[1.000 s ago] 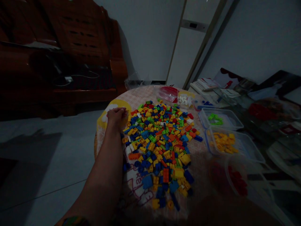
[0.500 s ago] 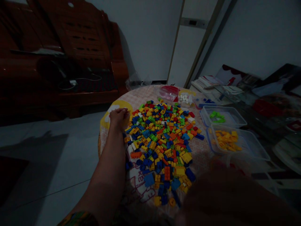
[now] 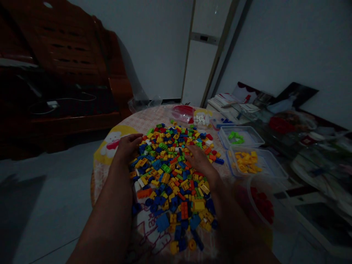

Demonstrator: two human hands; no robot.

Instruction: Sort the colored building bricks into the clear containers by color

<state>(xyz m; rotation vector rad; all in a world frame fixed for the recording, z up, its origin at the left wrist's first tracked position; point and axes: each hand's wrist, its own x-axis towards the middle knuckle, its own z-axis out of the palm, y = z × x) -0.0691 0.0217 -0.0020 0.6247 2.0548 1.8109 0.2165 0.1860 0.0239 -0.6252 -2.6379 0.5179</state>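
Observation:
A wide pile of toy building bricks (image 3: pixel 166 178), in yellow, blue, orange, green, red and white, covers the middle of a round table. At the pile's upper left edge is my left hand (image 3: pixel 127 146), fingers stretched toward the bricks and slightly apart, with nothing visible in it. My right hand (image 3: pixel 199 160) reaches over the pile's right side. Its fingers are extended and apart, with their tips at the bricks; whether they touch any is hard to tell in the dim light.
Along the right stand clear boxes of green pieces (image 3: pixel 235 138) and yellow bricks (image 3: pixel 248 162), and a round tub with red bricks (image 3: pixel 261 205). White bricks (image 3: pixel 200 118) and a red-and-clear container (image 3: pixel 182 113) sit at the back. A cluttered glass table (image 3: pixel 277 141) adjoins; a wooden bench (image 3: pixel 68 58) stands left.
My right hand has moved from the lower right, near the tubs, forward and left over the bricks. My left hand stays by the pile's left edge, its fingers now straighter. The view has turned right.

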